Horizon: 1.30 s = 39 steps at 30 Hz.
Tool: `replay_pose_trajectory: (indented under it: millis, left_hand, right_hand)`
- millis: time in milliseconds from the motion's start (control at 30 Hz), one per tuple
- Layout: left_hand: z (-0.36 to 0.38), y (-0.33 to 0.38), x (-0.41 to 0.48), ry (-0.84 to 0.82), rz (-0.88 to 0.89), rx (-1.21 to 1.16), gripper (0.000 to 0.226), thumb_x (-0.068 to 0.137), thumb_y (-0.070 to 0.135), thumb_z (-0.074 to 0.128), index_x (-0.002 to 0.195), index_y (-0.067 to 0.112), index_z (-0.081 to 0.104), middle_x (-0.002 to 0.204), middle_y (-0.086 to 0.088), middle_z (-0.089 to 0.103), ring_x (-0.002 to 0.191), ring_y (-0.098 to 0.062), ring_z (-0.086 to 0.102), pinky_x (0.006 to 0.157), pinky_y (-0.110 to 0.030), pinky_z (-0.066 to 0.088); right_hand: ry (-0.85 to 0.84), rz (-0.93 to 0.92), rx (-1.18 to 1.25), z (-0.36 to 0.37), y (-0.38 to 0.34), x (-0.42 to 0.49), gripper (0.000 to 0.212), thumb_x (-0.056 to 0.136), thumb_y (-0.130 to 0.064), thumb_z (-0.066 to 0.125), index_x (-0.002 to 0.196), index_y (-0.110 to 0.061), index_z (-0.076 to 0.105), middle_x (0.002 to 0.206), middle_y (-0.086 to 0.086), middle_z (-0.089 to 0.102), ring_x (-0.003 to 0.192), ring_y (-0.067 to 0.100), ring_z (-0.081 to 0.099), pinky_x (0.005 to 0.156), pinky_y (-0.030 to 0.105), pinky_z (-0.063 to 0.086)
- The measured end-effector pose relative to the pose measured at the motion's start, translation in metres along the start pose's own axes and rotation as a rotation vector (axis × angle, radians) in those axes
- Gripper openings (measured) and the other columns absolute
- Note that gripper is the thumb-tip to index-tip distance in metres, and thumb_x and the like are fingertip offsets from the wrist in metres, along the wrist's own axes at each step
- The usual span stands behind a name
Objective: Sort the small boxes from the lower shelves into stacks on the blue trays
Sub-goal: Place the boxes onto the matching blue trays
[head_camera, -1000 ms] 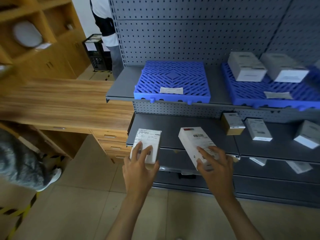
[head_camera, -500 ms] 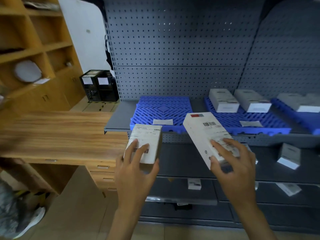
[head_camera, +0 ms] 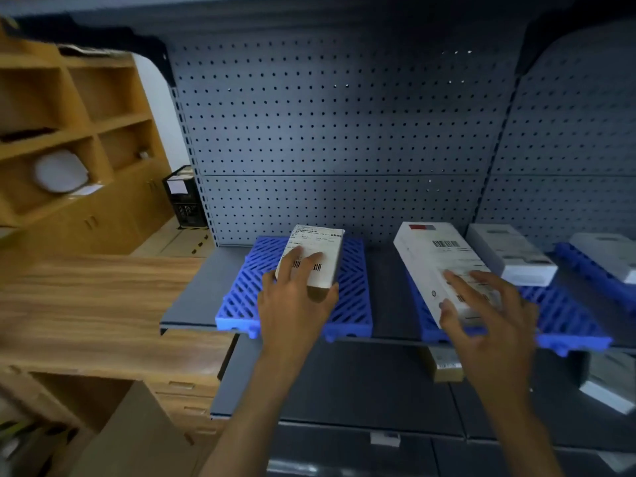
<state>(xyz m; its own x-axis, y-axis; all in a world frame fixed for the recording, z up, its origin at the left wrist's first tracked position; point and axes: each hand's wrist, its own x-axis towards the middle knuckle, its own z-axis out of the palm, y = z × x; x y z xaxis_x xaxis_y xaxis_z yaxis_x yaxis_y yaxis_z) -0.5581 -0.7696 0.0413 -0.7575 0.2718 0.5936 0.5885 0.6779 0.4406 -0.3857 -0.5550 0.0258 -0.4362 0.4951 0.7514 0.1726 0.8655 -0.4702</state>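
Note:
My left hand [head_camera: 296, 304] grips a small white box [head_camera: 315, 251] with barcodes, held over the left blue tray [head_camera: 358, 290]. My right hand [head_camera: 488, 311] grips a longer white box [head_camera: 430, 256] with a red mark and a barcode, held over the front left part of the middle blue tray [head_camera: 564, 315]. A grey-white box [head_camera: 509, 251] lies further back on that tray. Another box [head_camera: 609, 256] lies on a third blue tray [head_camera: 585, 266] at the far right.
Grey pegboard [head_camera: 344, 132] backs the shelves. On the lower shelf sit a tan box [head_camera: 444, 368] and a white box [head_camera: 605, 390]. A wooden desk [head_camera: 96, 297] and wooden cubbies [head_camera: 69, 139] stand to the left, with a black crate [head_camera: 182, 197] behind.
Both hands have lifted their boxes from the lower shelf level up over the blue trays. My view has tilted upward and moved closer to the shelf.

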Motion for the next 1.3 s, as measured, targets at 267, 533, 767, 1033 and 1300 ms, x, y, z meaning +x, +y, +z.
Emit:
replay_pose_trajectory:
  millis: [267, 533, 767, 1033, 1300]
  left_hand:
    - [0.077, 0.016, 0.063, -0.139, -0.068, 0.052, 0.061, 0.085, 0.055, 0.072, 0.14, 0.039, 0.052, 0.156, 0.011, 0.039, 0.124, -0.033, 0.043, 0.084, -0.05, 0.055]
    - [0.122, 0.027, 0.09, -0.184, -0.141, 0.13, 0.061, 0.087, 0.058, 0.07, 0.141, 0.034, 0.053, 0.156, 0.01, 0.039, 0.122, -0.035, 0.043, 0.084, -0.054, 0.056]
    - [0.134, 0.027, 0.094, -0.198, -0.135, 0.241, 0.064, 0.092, 0.065, 0.057, 0.148, 0.037, 0.043, 0.161, 0.009, 0.033, 0.123, -0.036, 0.045, 0.088, -0.053, 0.055]
    - [0.126, 0.024, 0.095, -0.304, -0.144, 0.288, 0.073, 0.09, 0.079, 0.041, 0.154, 0.047, 0.026, 0.168, 0.006, 0.014, 0.148, -0.044, 0.022, 0.105, -0.062, 0.042]
    - [0.082, 0.029, 0.057, -0.218, -0.029, 0.257, 0.073, 0.093, 0.075, 0.038, 0.158, 0.044, 0.023, 0.17, 0.004, 0.014, 0.153, -0.036, 0.016, 0.116, -0.058, 0.032]
  right_hand:
    - [-0.027, 0.002, -0.006, 0.028, 0.052, 0.056, 0.043, 0.088, -0.04, 0.06, 0.129, -0.03, 0.069, 0.137, 0.003, 0.055, 0.113, 0.042, 0.049, 0.09, 0.046, 0.039]
    - [-0.041, 0.017, -0.063, 0.039, 0.083, 0.082, 0.043, 0.087, -0.04, 0.062, 0.128, -0.032, 0.069, 0.137, 0.001, 0.053, 0.118, 0.043, 0.049, 0.093, 0.059, 0.041]
    - [-0.052, 0.029, -0.134, 0.058, 0.087, 0.088, 0.041, 0.088, -0.041, 0.065, 0.128, -0.032, 0.07, 0.136, 0.001, 0.055, 0.106, 0.043, 0.051, 0.085, 0.053, 0.044]
    - [-0.084, 0.083, -0.219, 0.078, 0.075, 0.09, 0.045, 0.081, -0.038, 0.081, 0.125, -0.032, 0.072, 0.143, 0.004, 0.049, 0.111, 0.043, 0.044, 0.083, 0.056, 0.046]
    - [-0.08, 0.06, -0.33, 0.097, 0.075, 0.086, 0.048, 0.085, -0.045, 0.075, 0.129, -0.027, 0.07, 0.142, 0.008, 0.048, 0.112, 0.047, 0.048, 0.092, 0.063, 0.045]
